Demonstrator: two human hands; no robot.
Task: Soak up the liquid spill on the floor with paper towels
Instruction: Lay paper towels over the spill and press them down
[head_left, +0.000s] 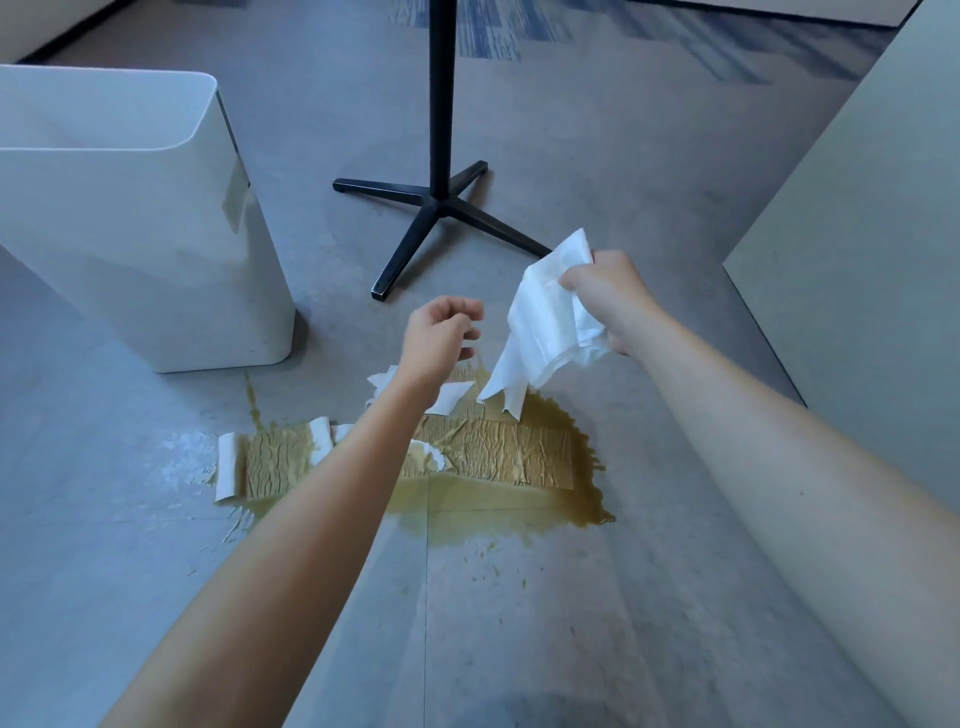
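A yellow-brown spill (519, 519) spreads over the grey floor in the middle of the view. Soaked paper towels (493, 457) lie flat across it, with white dry edges at the left end (228, 467) and the far side. My right hand (608, 296) grips a bunch of dry white paper towel (545, 322) above the spill's far right edge; its lower corner hangs just over the liquid. My left hand (441, 338) hovers above the soaked towels with fingers loosely curled and holds nothing.
A white waste bin (130, 208) stands at the left, close to the spill. A black stand with cross-shaped feet (441, 197) rises just beyond the hands. A pale panel (857, 260) borders the right side. Small droplets dot the floor near me.
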